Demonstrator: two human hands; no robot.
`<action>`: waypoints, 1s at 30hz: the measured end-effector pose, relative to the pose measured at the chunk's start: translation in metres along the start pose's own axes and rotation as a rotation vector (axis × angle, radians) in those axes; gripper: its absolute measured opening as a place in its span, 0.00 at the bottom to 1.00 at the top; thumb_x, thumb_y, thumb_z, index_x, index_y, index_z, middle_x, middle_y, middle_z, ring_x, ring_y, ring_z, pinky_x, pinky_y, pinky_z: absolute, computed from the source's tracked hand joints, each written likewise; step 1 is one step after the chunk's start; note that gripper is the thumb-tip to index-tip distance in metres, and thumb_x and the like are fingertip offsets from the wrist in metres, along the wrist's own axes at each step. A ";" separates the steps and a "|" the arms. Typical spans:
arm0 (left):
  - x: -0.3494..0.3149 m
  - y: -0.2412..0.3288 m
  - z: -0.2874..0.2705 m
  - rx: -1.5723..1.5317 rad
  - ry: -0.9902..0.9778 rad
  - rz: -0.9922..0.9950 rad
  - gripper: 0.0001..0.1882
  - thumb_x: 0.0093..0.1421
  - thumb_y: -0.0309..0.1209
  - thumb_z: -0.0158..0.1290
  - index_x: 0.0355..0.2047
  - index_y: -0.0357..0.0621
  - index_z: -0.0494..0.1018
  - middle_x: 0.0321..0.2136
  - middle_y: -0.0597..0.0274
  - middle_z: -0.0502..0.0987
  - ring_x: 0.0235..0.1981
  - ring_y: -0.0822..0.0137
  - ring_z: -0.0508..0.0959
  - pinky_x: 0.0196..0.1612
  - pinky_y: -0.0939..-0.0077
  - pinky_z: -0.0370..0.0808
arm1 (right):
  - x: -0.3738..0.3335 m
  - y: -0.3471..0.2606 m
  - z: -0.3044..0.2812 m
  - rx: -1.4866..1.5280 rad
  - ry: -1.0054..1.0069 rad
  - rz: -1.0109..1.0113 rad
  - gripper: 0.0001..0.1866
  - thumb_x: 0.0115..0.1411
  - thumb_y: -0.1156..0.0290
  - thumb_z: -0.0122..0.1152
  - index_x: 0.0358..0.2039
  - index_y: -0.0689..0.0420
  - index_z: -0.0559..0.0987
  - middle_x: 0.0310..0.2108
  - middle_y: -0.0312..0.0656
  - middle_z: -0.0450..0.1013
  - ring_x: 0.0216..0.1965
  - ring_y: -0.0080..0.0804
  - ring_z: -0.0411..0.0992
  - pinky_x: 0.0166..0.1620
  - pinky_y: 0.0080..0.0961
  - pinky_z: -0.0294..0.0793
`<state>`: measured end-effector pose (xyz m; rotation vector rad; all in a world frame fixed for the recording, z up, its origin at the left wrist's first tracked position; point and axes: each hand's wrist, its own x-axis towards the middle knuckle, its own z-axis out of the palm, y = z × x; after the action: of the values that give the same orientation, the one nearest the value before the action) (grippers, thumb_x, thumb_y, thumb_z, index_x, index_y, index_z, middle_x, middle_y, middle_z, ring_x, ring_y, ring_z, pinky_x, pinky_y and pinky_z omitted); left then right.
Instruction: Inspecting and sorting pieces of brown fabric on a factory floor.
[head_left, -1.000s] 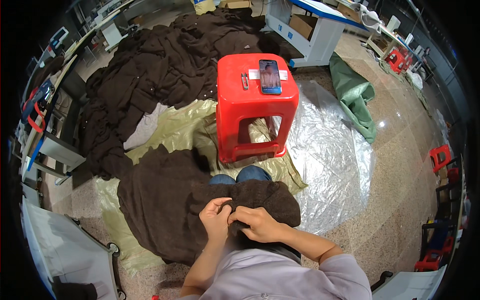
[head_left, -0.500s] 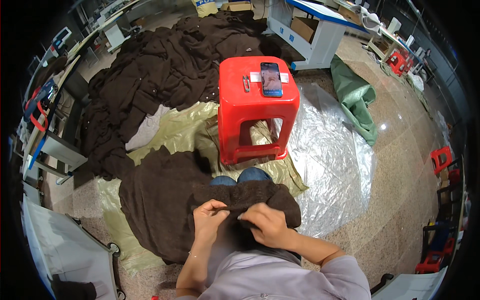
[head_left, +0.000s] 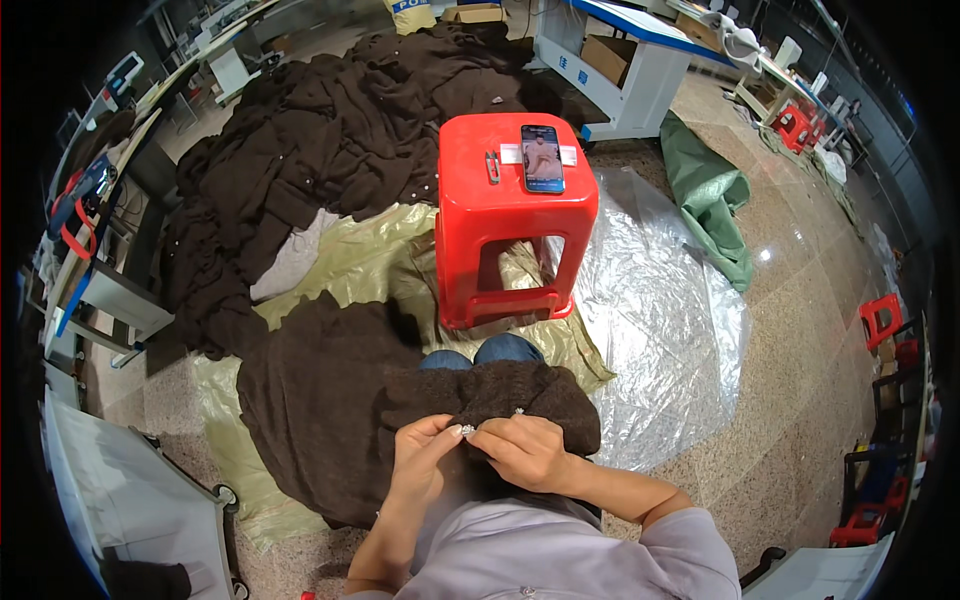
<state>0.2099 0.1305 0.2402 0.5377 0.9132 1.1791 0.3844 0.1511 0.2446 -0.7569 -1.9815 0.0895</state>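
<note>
A dark brown knit garment (head_left: 320,400) lies across my lap and spreads down to the left. At its upper fold, my left hand (head_left: 422,447) pinches the cloth, thumb and forefinger closed. Close beside it, my right hand (head_left: 524,452) is closed on the same edge with its fingers curled. A small, shiny, silvery button-like piece (head_left: 467,430) shows between the two sets of fingertips. Another small sparkling piece (head_left: 519,411) sits on the knit just above my right knuckles. My fingers hide the exact grip on the cloth.
A red plastic stool (head_left: 465,220) stands ahead, bearing a phone (head_left: 542,165) and a small metal thread snipper (head_left: 492,168). Behind it spreads a large heap of dark brown garments (head_left: 330,110). Clear plastic sheeting (head_left: 670,350) covers floor at right; a white wheeled cart (head_left: 140,490) stands lower left.
My hands have come together at the garment's edge, the right moving left and slightly down. The shiny pieces now show at my fingers. The phone's picture has changed.
</note>
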 end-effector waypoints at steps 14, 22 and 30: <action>0.000 -0.016 -0.007 0.036 0.031 0.171 0.07 0.57 0.16 0.59 0.38 0.30 0.78 0.34 0.57 0.81 0.34 0.72 0.79 0.43 0.80 0.76 | -0.005 0.006 0.010 0.070 0.008 0.046 0.13 0.45 0.79 0.65 0.34 0.57 0.80 0.31 0.37 0.76 0.24 0.28 0.74 0.24 0.23 0.72; 0.003 -0.016 -0.008 0.187 0.066 0.350 0.11 0.53 0.11 0.61 0.37 0.30 0.77 0.33 0.58 0.79 0.35 0.73 0.78 0.41 0.82 0.75 | -0.006 0.009 0.012 0.231 -0.078 0.171 0.19 0.37 0.88 0.63 0.34 0.61 0.77 0.31 0.42 0.75 0.31 0.39 0.77 0.32 0.30 0.79; 0.010 -0.013 -0.027 0.445 -0.114 0.396 0.09 0.53 0.11 0.60 0.35 0.32 0.78 0.32 0.60 0.80 0.34 0.74 0.77 0.39 0.83 0.74 | 0.021 0.011 -0.005 0.369 -0.359 0.343 0.24 0.44 0.84 0.60 0.45 0.58 0.74 0.37 0.44 0.76 0.35 0.46 0.77 0.34 0.37 0.76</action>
<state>0.1954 0.1334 0.2126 1.1758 1.0020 1.2832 0.3867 0.1698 0.2592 -0.8694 -2.0601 0.8220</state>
